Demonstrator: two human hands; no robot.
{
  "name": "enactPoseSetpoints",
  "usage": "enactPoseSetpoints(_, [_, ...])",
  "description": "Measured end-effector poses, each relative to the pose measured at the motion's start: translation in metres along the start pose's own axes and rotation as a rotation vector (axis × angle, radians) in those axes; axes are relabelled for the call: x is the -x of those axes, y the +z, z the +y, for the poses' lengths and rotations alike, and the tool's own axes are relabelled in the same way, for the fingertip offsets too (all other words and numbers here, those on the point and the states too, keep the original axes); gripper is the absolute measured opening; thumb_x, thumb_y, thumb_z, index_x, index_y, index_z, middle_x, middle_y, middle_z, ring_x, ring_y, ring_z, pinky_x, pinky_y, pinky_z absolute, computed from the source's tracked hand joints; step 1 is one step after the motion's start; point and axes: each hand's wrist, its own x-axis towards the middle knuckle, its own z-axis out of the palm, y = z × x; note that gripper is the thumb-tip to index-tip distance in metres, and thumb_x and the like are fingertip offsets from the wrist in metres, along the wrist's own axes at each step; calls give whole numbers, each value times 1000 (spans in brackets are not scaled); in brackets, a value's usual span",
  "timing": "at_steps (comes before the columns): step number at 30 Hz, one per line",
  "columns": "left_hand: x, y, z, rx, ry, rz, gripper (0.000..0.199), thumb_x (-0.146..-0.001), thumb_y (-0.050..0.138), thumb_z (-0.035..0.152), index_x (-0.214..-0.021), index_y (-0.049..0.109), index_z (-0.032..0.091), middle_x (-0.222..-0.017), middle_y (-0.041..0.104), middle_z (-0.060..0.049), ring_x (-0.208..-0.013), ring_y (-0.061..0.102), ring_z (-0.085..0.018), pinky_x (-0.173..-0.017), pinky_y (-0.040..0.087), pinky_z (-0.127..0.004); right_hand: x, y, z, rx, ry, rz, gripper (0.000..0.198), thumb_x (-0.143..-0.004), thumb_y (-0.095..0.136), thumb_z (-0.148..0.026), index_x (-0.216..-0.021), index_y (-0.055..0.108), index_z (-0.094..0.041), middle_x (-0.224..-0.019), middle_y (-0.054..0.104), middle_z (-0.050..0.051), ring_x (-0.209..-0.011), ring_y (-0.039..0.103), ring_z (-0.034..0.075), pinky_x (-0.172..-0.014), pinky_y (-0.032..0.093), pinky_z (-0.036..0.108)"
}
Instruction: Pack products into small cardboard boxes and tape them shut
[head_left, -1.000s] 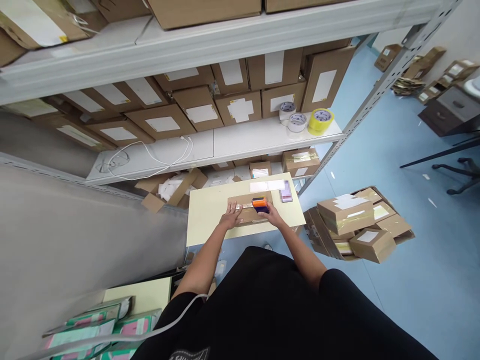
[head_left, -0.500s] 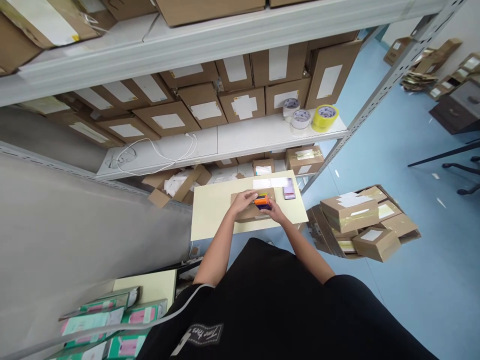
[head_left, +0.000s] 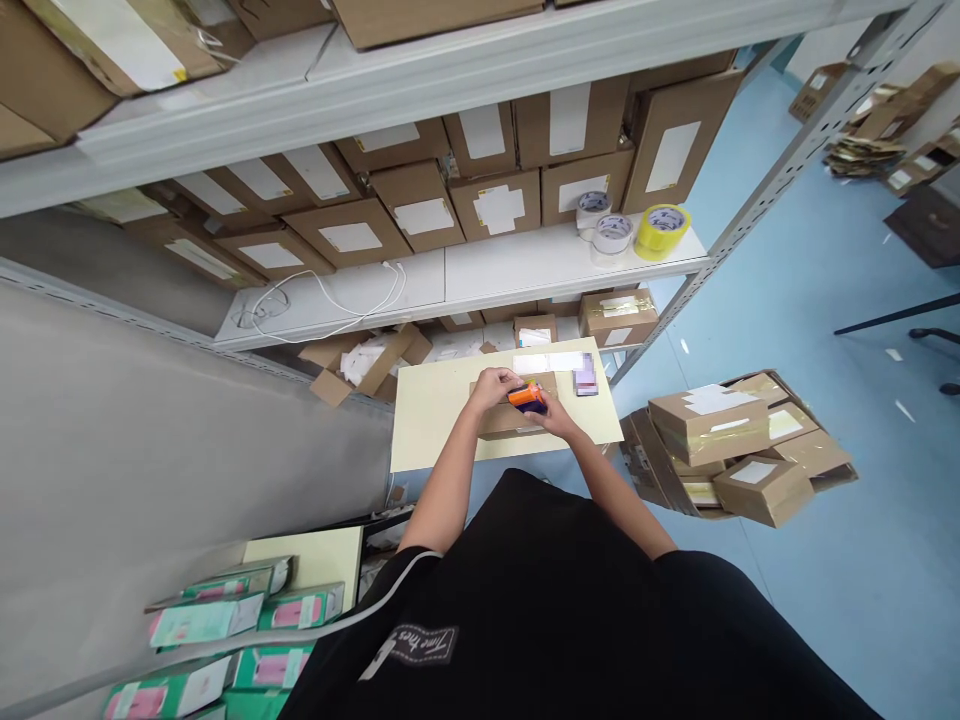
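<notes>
Over a cardboard box [head_left: 501, 424] on the small cream table [head_left: 427, 415], my right hand [head_left: 553, 415] grips an orange and dark blue tape dispenser [head_left: 525, 396]. My left hand [head_left: 493, 388] is at the dispenser's left end, its fingers pinched together. Whatever sits between those fingertips is too small to make out. The box lies flat beneath both hands, partly hidden by them. White paper slips [head_left: 541, 361] and a purple blurred item [head_left: 585, 378] lie behind the box, towards the table's far right corner.
Beyond the table stands a metal shelf [head_left: 517, 268] with labelled cardboard boxes [head_left: 424, 218], a white cable [head_left: 330, 308] and rolls of tape [head_left: 661, 230]. A large carton [head_left: 652, 465] of parcels is on the floor at right. Green and pink packages [head_left: 210, 620] lie lower left.
The dispenser has tilted slightly between my hands, and my left fingers have drawn into a tighter pinch. The whole view has shifted a little, with the scene sliding right.
</notes>
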Motion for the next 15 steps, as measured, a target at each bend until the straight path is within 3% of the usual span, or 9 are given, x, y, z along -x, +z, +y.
enactPoseSetpoints(6, [9,3,1,17,45,256,23,-79,78,40,-77,79,17,-81,78,-6,-77,70,-21,-76,55,-33,-2,-14,-17,92,71,105,55,-88,64,-66,-117,66,-19,-110,74,8,-99,68,27,-88,53,38])
enactPoseSetpoints(11, [25,-39,-3,110,127,599,24,-79,78,40,-81,79,17,-84,79,-6,-83,70,-21,-82,56,-34,0,-55,-14,270,109,26,57,-86,64,-70,-110,70,-19,-99,76,6,-89,69,25,-78,50,32])
enactPoseSetpoints(15, [40,-58,-34,196,29,762,22,-76,80,37,-77,78,16,-74,75,-4,-75,68,-19,-77,56,-32,-11,-76,-19,463,99,-88,54,-87,65,-72,-104,73,-21,-95,77,6,-86,70,25,-71,45,29])
